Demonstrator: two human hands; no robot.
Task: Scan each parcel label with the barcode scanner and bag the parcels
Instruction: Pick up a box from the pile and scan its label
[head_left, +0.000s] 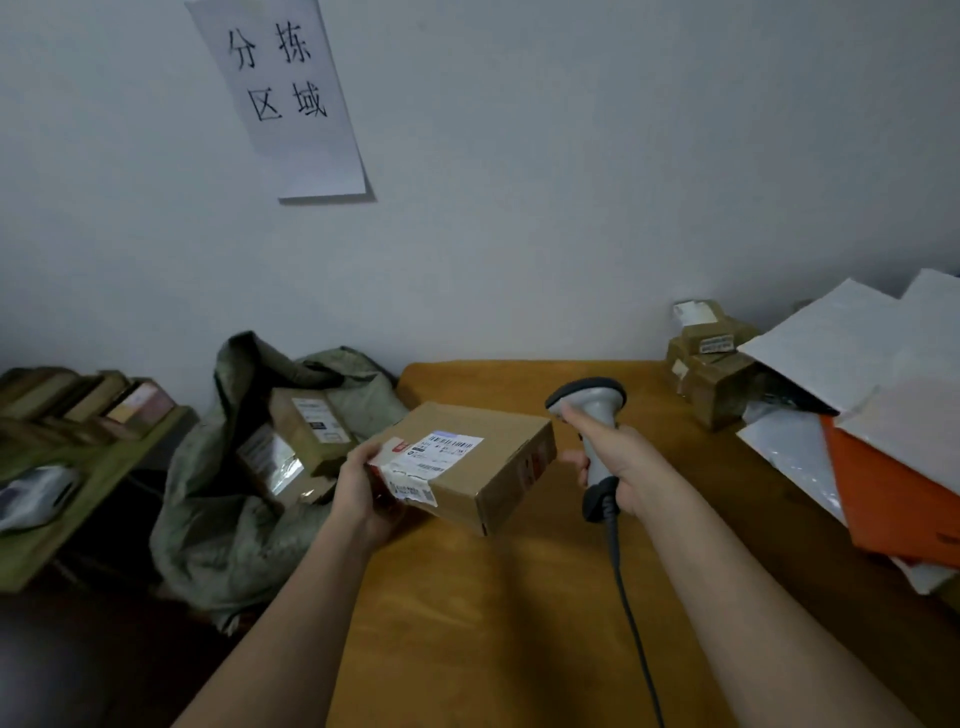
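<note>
Head view: left hand (358, 491) holds parcel (470, 462), right hand (621, 462) grips scanner (592, 415).

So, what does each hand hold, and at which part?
Left hand grips the cardboard parcel at its left end; right hand grips the barcode scanner by its handle.

I see a flat brown cardboard parcel (467, 462), white label (447, 446) facing up, tilted above the table's left edge, the grey corded barcode scanner (592, 415) upright just right, and a green sack (228, 499) holding labelled boxes left.
</note>
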